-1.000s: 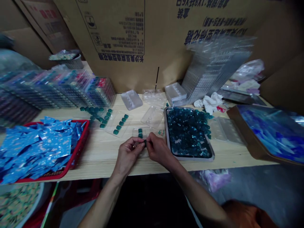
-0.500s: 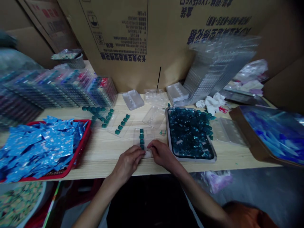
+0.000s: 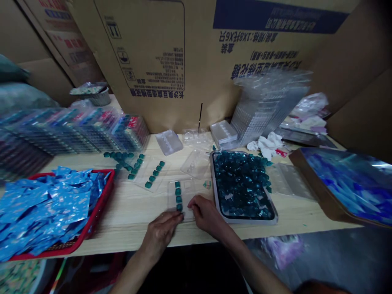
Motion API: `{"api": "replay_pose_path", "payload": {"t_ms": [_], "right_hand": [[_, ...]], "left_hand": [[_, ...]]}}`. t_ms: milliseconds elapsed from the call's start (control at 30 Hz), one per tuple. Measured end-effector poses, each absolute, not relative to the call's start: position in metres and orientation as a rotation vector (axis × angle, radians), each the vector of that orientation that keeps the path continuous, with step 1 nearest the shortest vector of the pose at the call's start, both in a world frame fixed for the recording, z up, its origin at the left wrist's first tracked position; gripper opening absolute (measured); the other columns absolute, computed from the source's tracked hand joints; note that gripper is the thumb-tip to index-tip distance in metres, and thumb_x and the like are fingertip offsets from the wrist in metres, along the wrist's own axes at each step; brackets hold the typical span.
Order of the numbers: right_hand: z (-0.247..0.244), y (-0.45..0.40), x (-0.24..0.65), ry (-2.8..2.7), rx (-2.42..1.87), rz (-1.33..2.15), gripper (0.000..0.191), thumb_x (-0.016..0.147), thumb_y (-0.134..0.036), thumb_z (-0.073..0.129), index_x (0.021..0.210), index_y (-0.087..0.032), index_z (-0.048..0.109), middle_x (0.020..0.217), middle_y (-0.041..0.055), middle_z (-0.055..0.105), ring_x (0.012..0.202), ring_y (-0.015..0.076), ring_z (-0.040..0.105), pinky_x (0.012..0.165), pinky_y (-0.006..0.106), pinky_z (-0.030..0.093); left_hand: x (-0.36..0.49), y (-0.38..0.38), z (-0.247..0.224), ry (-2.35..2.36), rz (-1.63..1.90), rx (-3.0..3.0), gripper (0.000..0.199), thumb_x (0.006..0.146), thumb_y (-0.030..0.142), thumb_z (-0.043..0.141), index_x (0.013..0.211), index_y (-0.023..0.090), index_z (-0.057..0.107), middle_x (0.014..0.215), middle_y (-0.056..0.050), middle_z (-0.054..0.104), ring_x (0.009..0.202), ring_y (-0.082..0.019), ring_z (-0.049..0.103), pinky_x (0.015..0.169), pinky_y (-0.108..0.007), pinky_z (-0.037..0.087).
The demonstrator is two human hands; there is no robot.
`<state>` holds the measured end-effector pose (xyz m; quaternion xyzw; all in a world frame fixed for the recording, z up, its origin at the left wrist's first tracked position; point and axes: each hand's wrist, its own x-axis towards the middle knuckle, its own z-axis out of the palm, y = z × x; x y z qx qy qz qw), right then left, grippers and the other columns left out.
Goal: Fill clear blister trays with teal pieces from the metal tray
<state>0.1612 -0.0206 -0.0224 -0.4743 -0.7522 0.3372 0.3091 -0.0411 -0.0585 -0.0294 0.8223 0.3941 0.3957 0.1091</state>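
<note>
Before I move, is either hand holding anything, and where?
Left hand at the near edge of the clear tray, by its nearest green piece; whether it grips can't be told. Nothing shows in the right hand.

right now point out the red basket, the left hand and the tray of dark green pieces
red basket [image 3: 103, 197]: head view, right rim
left hand [image 3: 159, 233]: head view, back of hand
tray [image 3: 215, 195]: head view, left rim

Both hands [image 3: 182, 218] low, fingers bent, forearms converging

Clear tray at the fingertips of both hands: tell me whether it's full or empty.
Part-filled: four green pieces line the left side of the clear tray; none shows on its right side.
</note>
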Motion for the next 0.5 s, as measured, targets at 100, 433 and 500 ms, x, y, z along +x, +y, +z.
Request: {"api": "replay_pose_path", "payload": {"t_ms": [100, 433, 500], "right_hand": [[-0.026, -0.023, 0.161, -1.985, -1.232, 0.896, 0.023, 0.081, -0.002, 0.047, 0.087, -0.018, 0.061, 0.083, 0.0031, 0.066, 0.081, 0.0170, 0.063, 0.075, 0.028, 0.045], [-0.006, 0.040, 0.169, -2.266, -1.544, 0.243, 0.026, 0.087, -0.005, 0.044, 0.106, -0.013, 0.060, 0.106, 0.0147, 0.059, 0.098, 0.0247, 0.055, 0.085, 0.035, 0.043], [-0.003, 0.058, 0.166, -2.417, -1.658, 0.042, 0.025, 0.085, -0.005, 0.047, 0.106, -0.011, 0.060, 0.110, 0.0182, 0.057, 0.101, 0.0286, 0.052, 0.085, 0.039, 0.040]], "left_hand": [[-0.038, -0.067, -0.024, 1.210, 1.117, 2.447, 0.024, 0.093, 0.013, 0.056, 0.109, 0.022, 0.071, 0.100, -0.008, 0.075, 0.092, -0.016, 0.072, 0.081, -0.024, 0.060], [-0.035, -0.134, -0.053, 1.289, 0.865, 2.711, 0.035, 0.092, 0.020, 0.053, 0.126, 0.023, 0.058, 0.119, -0.013, 0.066, 0.111, -0.025, 0.064, 0.091, -0.036, 0.058], [-0.039, -0.139, -0.049, 1.257, 0.988, 2.796, 0.031, 0.093, 0.014, 0.042, 0.115, 0.024, 0.062, 0.112, -0.010, 0.068, 0.101, -0.022, 0.065, 0.086, -0.032, 0.058]]}}
